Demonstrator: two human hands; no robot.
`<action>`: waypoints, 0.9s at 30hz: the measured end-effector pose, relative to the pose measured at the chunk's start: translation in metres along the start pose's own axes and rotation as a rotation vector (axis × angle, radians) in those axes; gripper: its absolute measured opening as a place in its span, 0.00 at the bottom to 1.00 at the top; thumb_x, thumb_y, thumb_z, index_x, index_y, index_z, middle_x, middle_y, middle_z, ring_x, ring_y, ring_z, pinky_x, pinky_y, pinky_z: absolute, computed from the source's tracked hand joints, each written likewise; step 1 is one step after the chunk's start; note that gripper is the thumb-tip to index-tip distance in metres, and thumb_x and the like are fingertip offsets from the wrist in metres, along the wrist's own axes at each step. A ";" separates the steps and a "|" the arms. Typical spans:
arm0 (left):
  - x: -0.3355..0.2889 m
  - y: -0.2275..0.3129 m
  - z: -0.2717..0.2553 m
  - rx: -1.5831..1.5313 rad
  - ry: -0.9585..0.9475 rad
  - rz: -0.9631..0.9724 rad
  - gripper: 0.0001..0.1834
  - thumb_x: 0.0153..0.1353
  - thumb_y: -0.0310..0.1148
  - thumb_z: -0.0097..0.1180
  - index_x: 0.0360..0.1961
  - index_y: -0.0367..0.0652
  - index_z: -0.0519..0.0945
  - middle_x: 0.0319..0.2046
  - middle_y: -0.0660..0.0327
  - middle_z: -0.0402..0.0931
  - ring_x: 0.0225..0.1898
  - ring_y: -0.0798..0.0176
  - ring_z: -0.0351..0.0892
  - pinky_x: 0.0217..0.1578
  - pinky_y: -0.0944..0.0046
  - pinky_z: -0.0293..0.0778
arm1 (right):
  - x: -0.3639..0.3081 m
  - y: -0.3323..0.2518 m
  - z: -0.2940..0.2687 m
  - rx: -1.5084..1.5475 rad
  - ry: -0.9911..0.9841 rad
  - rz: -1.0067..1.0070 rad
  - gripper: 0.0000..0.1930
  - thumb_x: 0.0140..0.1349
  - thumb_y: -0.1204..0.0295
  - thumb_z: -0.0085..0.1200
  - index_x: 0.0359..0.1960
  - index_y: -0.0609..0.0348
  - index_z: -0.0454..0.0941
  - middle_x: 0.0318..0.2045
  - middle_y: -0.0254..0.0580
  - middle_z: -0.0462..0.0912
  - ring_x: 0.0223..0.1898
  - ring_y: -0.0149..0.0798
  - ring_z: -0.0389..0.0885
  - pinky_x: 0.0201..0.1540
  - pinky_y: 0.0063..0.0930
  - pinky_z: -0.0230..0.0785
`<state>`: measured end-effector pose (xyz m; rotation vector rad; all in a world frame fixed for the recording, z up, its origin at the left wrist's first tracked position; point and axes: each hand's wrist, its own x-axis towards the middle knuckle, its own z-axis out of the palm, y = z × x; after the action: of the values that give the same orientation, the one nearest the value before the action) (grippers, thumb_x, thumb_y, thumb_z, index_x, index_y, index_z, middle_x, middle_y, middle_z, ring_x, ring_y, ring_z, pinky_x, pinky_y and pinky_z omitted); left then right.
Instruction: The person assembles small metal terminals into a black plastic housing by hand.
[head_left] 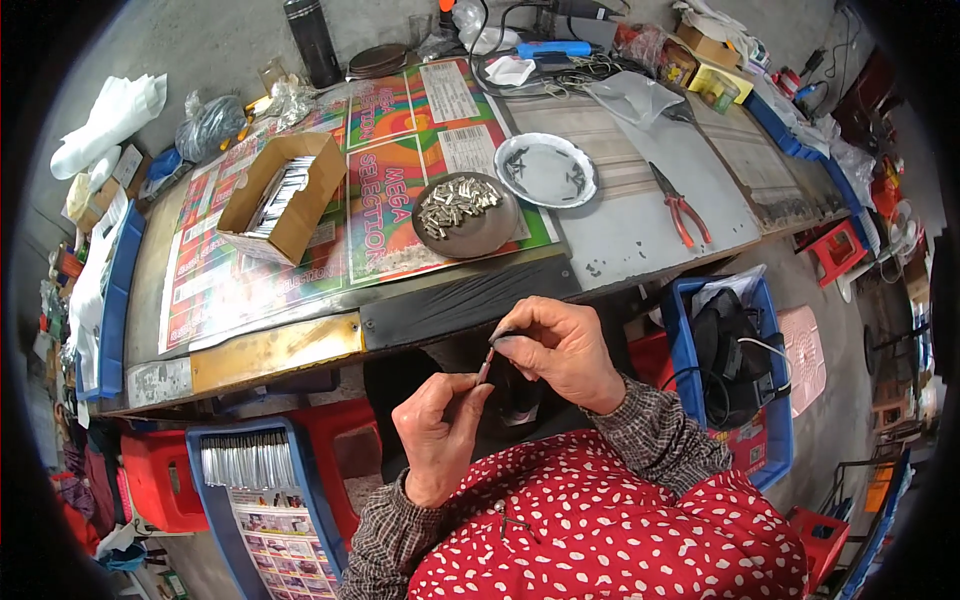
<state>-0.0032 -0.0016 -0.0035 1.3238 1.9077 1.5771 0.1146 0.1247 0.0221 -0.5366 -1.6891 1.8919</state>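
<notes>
In front of my body, past the table's near edge, both hands are raised close together. My left hand (438,428) pinches a slim, short metallic rod (486,368) between thumb and forefinger, pointing up. My right hand (562,352) is closed in a pinch at the rod's upper end; its darkened fingertips hide whatever small piece they hold. On the table beyond, a dark round dish (470,240) carries a heap of small silvery metal tubes (455,205). Beside it, a white round dish (545,165) contains small dark pieces around its inside.
An open cardboard box (310,220) of slim silvery pieces stands at left on printed cardboard. Red-handled pliers (683,212) lie at right. Below the table edge are a blue crate of silvery rods (245,460), a blue bin (685,310) and red stools (160,480).
</notes>
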 end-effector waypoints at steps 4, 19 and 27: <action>0.003 -0.001 0.001 -0.010 -0.002 0.023 0.06 0.48 0.20 0.64 0.27 0.34 0.78 0.20 0.57 0.74 0.18 0.67 0.72 0.20 0.71 0.67 | 0.003 0.001 0.002 -0.030 0.028 -0.064 0.02 0.59 0.79 0.53 0.33 0.65 0.75 0.25 0.28 0.75 0.23 0.17 0.68 0.23 0.11 0.61; -0.013 -0.018 -0.041 0.194 0.169 0.143 0.07 0.49 0.19 0.61 0.31 0.36 0.78 0.23 0.54 0.75 0.22 0.59 0.75 0.23 0.67 0.69 | -0.009 -0.026 0.001 0.256 -0.012 -0.341 0.09 0.56 0.74 0.53 0.21 0.64 0.69 0.14 0.38 0.68 0.13 0.31 0.66 0.18 0.21 0.62; -0.055 -0.069 -0.141 0.787 0.474 0.008 0.06 0.54 0.22 0.54 0.34 0.41 0.77 0.27 0.54 0.75 0.28 0.50 0.76 0.27 0.58 0.71 | -0.043 -0.105 -0.058 1.005 -0.940 -0.491 0.17 0.61 0.78 0.43 0.17 0.73 0.76 0.05 0.51 0.65 0.08 0.47 0.68 0.28 0.58 0.75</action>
<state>-0.1093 -0.1257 -0.0350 1.2707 3.0246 1.2459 0.1977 0.1493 0.1161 1.1808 -0.8637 2.3596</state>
